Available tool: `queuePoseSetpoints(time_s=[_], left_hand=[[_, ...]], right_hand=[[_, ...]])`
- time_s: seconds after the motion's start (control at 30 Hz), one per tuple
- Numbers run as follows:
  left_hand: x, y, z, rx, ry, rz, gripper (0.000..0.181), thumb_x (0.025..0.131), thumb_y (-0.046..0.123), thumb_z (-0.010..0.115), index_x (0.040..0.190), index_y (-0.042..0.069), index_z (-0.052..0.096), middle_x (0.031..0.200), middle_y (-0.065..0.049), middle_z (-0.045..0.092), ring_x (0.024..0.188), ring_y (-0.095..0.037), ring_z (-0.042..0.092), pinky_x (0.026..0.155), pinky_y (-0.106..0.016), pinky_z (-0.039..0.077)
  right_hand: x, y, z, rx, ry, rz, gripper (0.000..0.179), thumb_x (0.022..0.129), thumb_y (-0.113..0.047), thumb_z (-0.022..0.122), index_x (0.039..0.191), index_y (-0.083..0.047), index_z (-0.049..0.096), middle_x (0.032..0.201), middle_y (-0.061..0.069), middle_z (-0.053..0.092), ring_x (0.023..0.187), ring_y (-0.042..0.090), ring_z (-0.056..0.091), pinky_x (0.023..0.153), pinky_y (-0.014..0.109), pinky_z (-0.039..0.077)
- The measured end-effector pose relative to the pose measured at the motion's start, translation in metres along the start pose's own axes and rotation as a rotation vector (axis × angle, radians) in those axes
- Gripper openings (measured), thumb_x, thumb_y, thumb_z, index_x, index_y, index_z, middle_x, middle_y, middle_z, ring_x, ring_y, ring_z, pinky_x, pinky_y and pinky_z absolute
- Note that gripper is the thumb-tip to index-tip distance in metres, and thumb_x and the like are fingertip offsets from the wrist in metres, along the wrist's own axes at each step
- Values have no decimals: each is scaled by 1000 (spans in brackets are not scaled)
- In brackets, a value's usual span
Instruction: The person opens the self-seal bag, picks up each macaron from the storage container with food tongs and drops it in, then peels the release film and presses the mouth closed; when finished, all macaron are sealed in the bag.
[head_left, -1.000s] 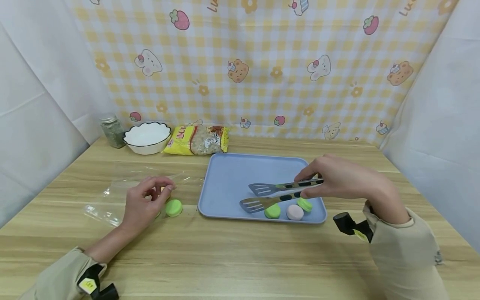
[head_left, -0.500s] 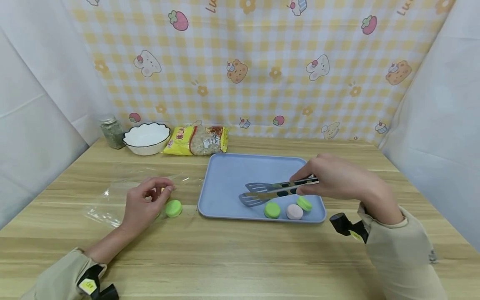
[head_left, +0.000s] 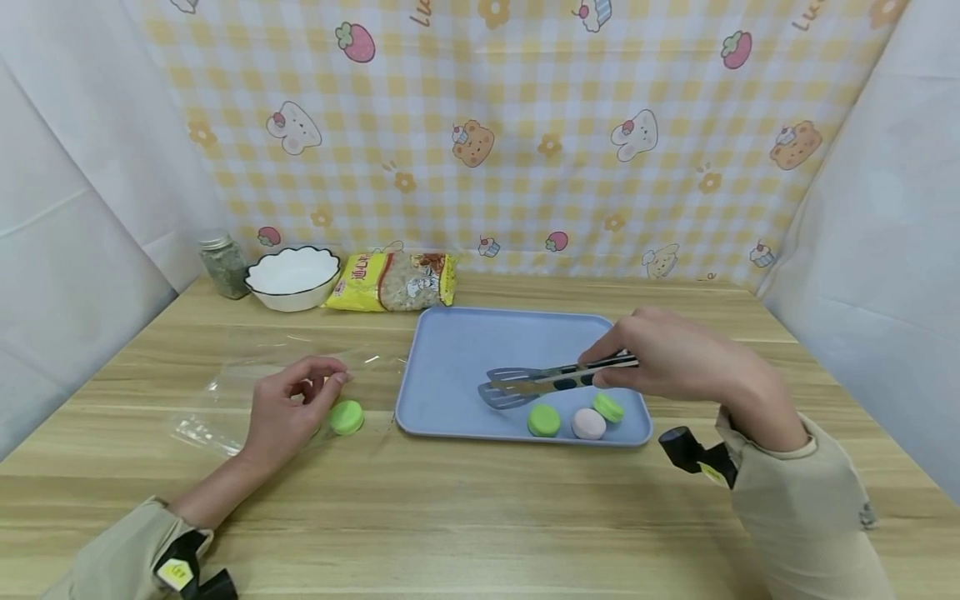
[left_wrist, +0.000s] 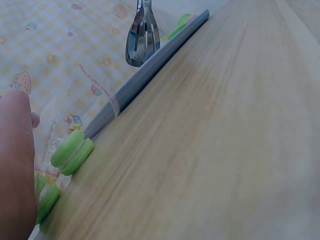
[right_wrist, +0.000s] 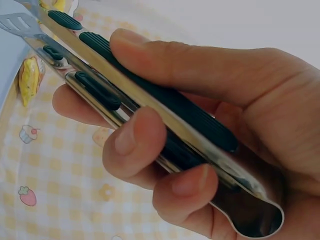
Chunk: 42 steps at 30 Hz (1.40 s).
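Note:
My right hand (head_left: 682, 358) grips metal tongs (head_left: 555, 380) with slotted ends and dark grips. The slotted ends are close together over the blue tray (head_left: 465, 333), with nothing between them. In the right wrist view the thumb (right_wrist: 135, 50) presses one arm of the tongs and the fingers curl round the other. On the tray's front right lie two green macarons (head_left: 543, 421) and a pale one (head_left: 588, 424). My left hand (head_left: 292, 408) pinches the edge of a clear plastic bag (head_left: 240, 375). By its fingers is a green macaron (left_wrist: 72, 152), with another green one (left_wrist: 47, 200) partly hidden behind the hand.
At the back left stand a glass jar (head_left: 223, 265) of dried herbs and a white scalloped bowl (head_left: 292, 279). A yellow pasta packet (head_left: 397, 282) lies beside the bowl, behind the tray. A patterned curtain (head_left: 525, 125) hangs behind the wooden table (head_left: 480, 517).
The tongs' two arms have come together and their ends have moved slightly left, away from over the green macaron. The right hand has shifted a little left. The left hand stays in place.

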<state>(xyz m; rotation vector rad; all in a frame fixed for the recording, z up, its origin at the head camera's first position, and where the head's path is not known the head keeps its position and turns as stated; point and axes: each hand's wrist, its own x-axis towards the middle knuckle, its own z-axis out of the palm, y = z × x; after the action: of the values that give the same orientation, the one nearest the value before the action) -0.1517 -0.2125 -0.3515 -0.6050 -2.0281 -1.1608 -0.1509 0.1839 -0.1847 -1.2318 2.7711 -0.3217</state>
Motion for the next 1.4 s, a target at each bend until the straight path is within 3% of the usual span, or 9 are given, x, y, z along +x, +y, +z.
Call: queuePoseSetpoints(time_s=[0.13,0.4,0.6,1.4], left_hand=[[0,0,0,-4,1,6,19,75,-12,67,82,6,68,68,-6,63,53,-4,43,44,-16,33],[0,0,0,-6,-2,0,19,75,-12,67,82,6,68,68,-7,64,53,-4,43,44,-16,34],[0,0,-1,2,-4,-2,19,75,-11,67,82,6,68,68,-6,63,53,-4,42,43,-17,33],[0,-1,0,-9,-14,-7,19,75,-11,67,83,6,68,69,-7,64,54,-4,43,44,-17,34]], right_hand=[[-2,1,-1,3,-1,2,20,84,-13,69,104,-9,72,97,-1,69,82,5,64,72,33,52],[-4,7,-5,35,-35,88,26,82,-21,72,104,-8,71,102,3,68,97,21,63,80,41,50],[-6,8,-8,63,-59,134,24,81,-19,72,103,-9,72,100,1,68,94,17,63,78,38,50],[-2,4,-2,-6,26,30,18,84,-11,69,101,-6,73,96,2,69,85,12,65,72,32,52]])
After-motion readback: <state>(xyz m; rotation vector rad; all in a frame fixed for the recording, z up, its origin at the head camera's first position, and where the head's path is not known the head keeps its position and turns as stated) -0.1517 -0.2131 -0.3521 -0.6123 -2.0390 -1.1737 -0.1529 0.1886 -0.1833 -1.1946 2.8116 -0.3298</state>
